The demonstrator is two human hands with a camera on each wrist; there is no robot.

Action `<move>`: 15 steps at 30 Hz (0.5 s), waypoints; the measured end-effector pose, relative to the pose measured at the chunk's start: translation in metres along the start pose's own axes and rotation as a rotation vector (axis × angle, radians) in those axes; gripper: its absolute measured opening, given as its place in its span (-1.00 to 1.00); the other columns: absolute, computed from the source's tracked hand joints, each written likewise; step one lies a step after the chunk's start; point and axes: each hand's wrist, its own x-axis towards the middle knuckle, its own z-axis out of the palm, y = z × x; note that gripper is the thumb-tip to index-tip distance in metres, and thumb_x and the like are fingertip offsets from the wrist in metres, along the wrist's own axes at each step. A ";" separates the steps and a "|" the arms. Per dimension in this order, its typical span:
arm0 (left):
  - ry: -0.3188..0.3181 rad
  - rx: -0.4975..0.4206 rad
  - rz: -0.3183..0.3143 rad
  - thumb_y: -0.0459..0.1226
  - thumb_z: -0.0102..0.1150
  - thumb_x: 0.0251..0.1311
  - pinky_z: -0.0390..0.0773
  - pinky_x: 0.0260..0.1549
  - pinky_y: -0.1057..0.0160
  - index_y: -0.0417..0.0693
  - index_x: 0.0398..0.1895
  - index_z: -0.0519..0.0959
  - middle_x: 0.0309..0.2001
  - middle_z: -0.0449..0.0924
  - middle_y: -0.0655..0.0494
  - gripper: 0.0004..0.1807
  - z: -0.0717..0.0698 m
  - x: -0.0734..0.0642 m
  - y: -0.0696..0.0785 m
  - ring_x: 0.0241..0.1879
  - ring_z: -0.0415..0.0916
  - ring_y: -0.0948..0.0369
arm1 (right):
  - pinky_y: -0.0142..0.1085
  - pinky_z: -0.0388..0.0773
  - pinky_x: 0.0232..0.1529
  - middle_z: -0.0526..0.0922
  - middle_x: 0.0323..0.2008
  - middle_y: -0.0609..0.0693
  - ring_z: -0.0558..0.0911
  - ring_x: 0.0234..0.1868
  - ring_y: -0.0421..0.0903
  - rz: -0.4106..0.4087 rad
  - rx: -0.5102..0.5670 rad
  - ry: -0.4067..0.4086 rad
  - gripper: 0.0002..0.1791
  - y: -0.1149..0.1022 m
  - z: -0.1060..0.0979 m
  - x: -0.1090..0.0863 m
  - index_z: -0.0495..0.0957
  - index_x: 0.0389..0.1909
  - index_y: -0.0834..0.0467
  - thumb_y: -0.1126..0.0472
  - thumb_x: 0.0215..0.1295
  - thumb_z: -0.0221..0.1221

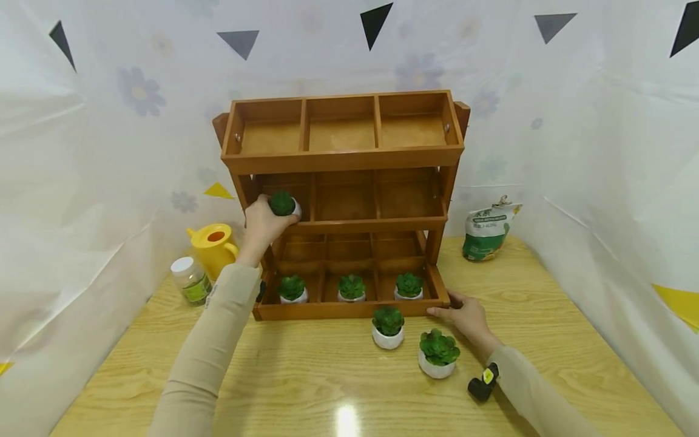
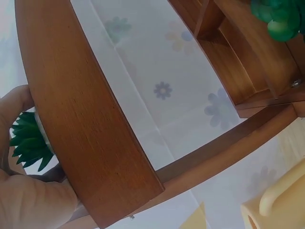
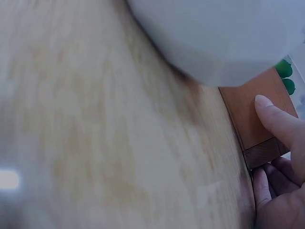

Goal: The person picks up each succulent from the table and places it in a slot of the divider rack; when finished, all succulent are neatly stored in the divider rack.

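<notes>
A three-tier wooden shelf [image 1: 334,227] stands on the table. My left hand [image 1: 266,223] holds a small potted succulent [image 1: 282,204] in a white pot at the left compartment of the middle tier. In the left wrist view, the tier's front board [image 2: 86,109] hides most of that pot; its green leaves [image 2: 29,141] show between thumb and fingers. My right hand [image 1: 466,317] grips the shelf's lower right front corner. In the right wrist view, the thumb [image 3: 274,114] lies on the front board [image 3: 252,109] and the other fingers curl around the side.
Three potted succulents, one [image 1: 352,287] in the centre, stand in the bottom tier. Before the shelf are two more, a nearer one [image 1: 438,353] and a farther one [image 1: 388,328]. A yellow watering can [image 1: 215,247] and a lidded jar [image 1: 192,281] stand left; a clipped bag [image 1: 489,232] right.
</notes>
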 end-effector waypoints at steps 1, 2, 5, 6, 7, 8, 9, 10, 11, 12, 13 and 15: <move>-0.003 0.000 -0.006 -0.01 0.33 0.02 0.53 -0.01 -0.11 -0.36 0.17 0.32 0.05 0.49 -0.31 -0.22 0.000 0.000 0.000 0.04 0.47 -0.18 | 0.08 0.26 0.31 0.24 0.36 0.33 0.24 0.37 0.29 -0.001 0.000 0.001 0.07 0.000 0.000 0.000 0.16 0.41 0.32 -0.22 0.03 0.36; -0.005 0.001 -0.008 -0.01 0.33 0.03 0.53 0.00 -0.10 -0.35 0.18 0.31 0.06 0.48 -0.32 -0.22 0.000 0.000 0.001 0.04 0.46 -0.18 | 0.08 0.27 0.31 0.25 0.36 0.33 0.24 0.37 0.29 -0.003 0.000 0.003 0.06 0.000 0.000 0.000 0.17 0.40 0.32 -0.22 0.03 0.36; -0.011 0.000 -0.011 -0.02 0.33 0.04 0.52 0.01 -0.10 -0.34 0.20 0.30 0.08 0.46 -0.32 -0.22 0.000 0.000 0.001 0.06 0.44 -0.18 | 0.08 0.27 0.31 0.26 0.35 0.32 0.25 0.36 0.28 -0.007 -0.002 0.009 0.05 0.000 0.000 0.000 0.18 0.40 0.32 -0.21 0.03 0.36; -0.012 0.002 -0.010 -0.03 0.32 0.04 0.52 0.01 -0.10 -0.34 0.20 0.30 0.09 0.46 -0.32 -0.22 0.000 0.000 0.001 0.07 0.44 -0.18 | 0.08 0.27 0.31 0.26 0.35 0.31 0.25 0.36 0.28 -0.008 -0.002 0.010 0.05 0.000 0.001 0.000 0.18 0.40 0.32 -0.22 0.03 0.36; -0.013 0.002 -0.008 -0.02 0.32 0.05 0.52 0.02 -0.11 -0.34 0.21 0.29 0.09 0.46 -0.32 -0.22 0.000 0.000 0.001 0.07 0.44 -0.18 | 0.08 0.27 0.31 0.27 0.35 0.31 0.26 0.37 0.27 -0.010 0.000 0.011 0.05 0.000 0.001 0.000 0.18 0.40 0.32 -0.21 0.03 0.36; -0.013 0.003 -0.004 -0.02 0.32 0.05 0.52 0.02 -0.11 -0.34 0.21 0.29 0.09 0.46 -0.32 -0.22 0.000 0.000 0.001 0.07 0.44 -0.18 | 0.08 0.27 0.31 0.26 0.35 0.31 0.25 0.37 0.28 -0.010 0.000 0.011 0.05 0.001 0.001 0.001 0.18 0.40 0.32 -0.21 0.04 0.36; -0.014 0.003 -0.002 -0.02 0.32 0.05 0.51 0.02 -0.11 -0.34 0.21 0.29 0.09 0.46 -0.32 -0.22 -0.001 0.001 0.000 0.07 0.43 -0.18 | 0.08 0.27 0.31 0.26 0.36 0.32 0.25 0.37 0.28 -0.010 -0.002 0.011 0.05 0.001 0.001 0.001 0.18 0.40 0.32 -0.21 0.03 0.36; -0.015 0.004 0.001 -0.02 0.31 0.05 0.51 0.03 -0.11 -0.35 0.21 0.29 0.09 0.46 -0.32 -0.22 -0.001 0.001 0.000 0.08 0.43 -0.18 | 0.08 0.27 0.31 0.25 0.36 0.32 0.25 0.37 0.28 -0.010 0.000 0.009 0.05 0.001 0.001 0.001 0.18 0.40 0.32 -0.22 0.03 0.36; -0.016 0.005 0.004 -0.02 0.31 0.05 0.51 0.03 -0.11 -0.34 0.22 0.29 0.10 0.46 -0.32 -0.21 -0.001 0.001 0.000 0.09 0.43 -0.18 | 0.08 0.27 0.31 0.25 0.36 0.32 0.25 0.37 0.28 -0.009 0.000 0.008 0.05 0.001 0.001 0.000 0.18 0.40 0.32 -0.22 0.03 0.36; -0.018 0.002 0.006 0.00 0.31 0.06 0.50 0.04 -0.12 -0.34 0.23 0.28 0.11 0.45 -0.32 -0.20 -0.001 0.000 0.000 0.10 0.42 -0.18 | 0.08 0.27 0.31 0.25 0.36 0.32 0.25 0.37 0.28 -0.010 -0.001 0.008 0.05 0.001 0.000 0.000 0.18 0.40 0.32 -0.21 0.03 0.36; -0.020 -0.001 0.007 0.01 0.31 0.06 0.50 0.05 -0.12 -0.33 0.24 0.27 0.12 0.44 -0.32 -0.18 -0.001 0.000 0.001 0.11 0.41 -0.18 | 0.08 0.27 0.31 0.25 0.36 0.32 0.25 0.37 0.28 -0.009 -0.001 0.008 0.05 0.001 0.000 0.000 0.18 0.40 0.32 -0.21 0.03 0.36; -0.021 -0.008 0.010 0.06 0.31 0.04 0.48 0.07 -0.12 -0.31 0.27 0.26 0.15 0.41 -0.31 -0.14 -0.002 0.000 0.001 0.13 0.39 -0.18 | 0.08 0.26 0.31 0.24 0.36 0.33 0.24 0.37 0.29 -0.006 -0.002 0.007 0.06 0.000 0.000 0.000 0.18 0.40 0.31 -0.22 0.03 0.36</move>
